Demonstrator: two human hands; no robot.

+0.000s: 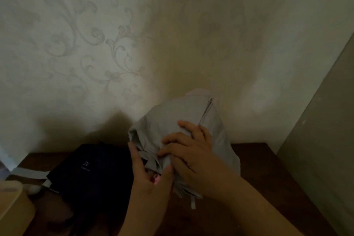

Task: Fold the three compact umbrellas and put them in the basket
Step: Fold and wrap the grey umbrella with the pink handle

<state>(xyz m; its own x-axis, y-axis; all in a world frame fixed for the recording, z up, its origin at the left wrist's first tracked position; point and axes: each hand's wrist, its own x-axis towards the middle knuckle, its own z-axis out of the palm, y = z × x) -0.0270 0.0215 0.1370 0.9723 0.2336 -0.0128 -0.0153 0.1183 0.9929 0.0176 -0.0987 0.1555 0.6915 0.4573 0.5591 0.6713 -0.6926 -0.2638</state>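
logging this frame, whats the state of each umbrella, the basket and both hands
grey umbrella: canopy collapsed, loose, held upright, not yet wrapped
dark umbrella: lying on table, canopy loose
basket: at left edge, contents hidden
left hand: gripping grey folds
right hand: pressing grey fabric

Dark wooden table (264, 161) stands against scroll-patterned wallpaper (92, 44).

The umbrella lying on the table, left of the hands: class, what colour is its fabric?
Dark navy umbrella, almost black, with small pale lettering; head view.
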